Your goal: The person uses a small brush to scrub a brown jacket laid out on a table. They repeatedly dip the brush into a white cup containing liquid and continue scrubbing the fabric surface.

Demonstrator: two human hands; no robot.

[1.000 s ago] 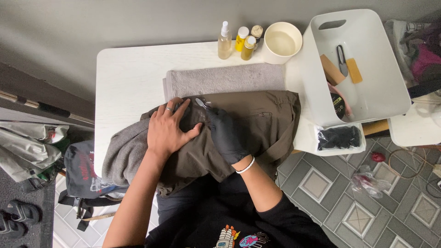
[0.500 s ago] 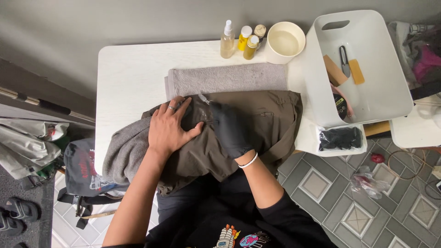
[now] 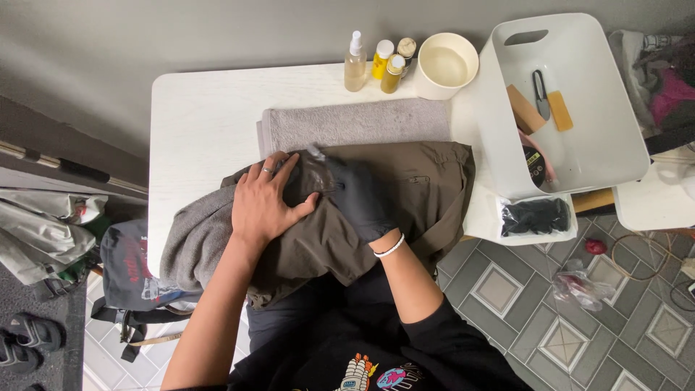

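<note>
My bare left hand (image 3: 262, 206) lies flat, pinning the brown garment (image 3: 405, 192) under it; my gloved right hand (image 3: 358, 195) grips a small tool (image 3: 316, 153). I'd keep the cloth taut, strokes short.

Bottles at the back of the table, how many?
3, grouped at the table's far edge, left of the cream bowl: a clear spray bottle leftmost, a yellow bottle beside it, an amber bottle in front. A capped container behind may be a fourth.
</note>
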